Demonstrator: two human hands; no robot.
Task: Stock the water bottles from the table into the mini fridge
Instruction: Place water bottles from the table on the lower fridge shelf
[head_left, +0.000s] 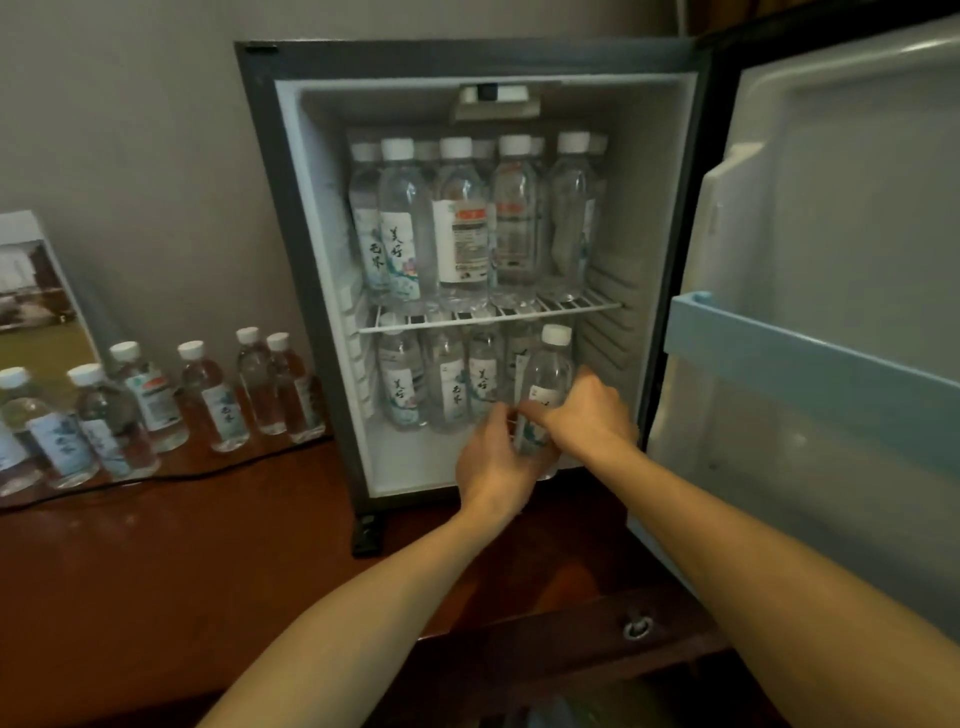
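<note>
Against the grey wall (130, 130), a leaning picture card (36, 291) backs a cluster of water bottles (156, 400) on the dark wooden table (182, 545), with a black cable (208, 470) trailing in front. The mini fridge (311, 260) stands on the same surface, both levels lined with bottles. The left hand (493, 462) and right hand (587, 410) curl round one upright bottle (545, 384) at the lower compartment's front right. The door (831, 234) stands wide open at the right.

Upright water bottle (549, 370) in open mini fridge (649, 208)
</note>
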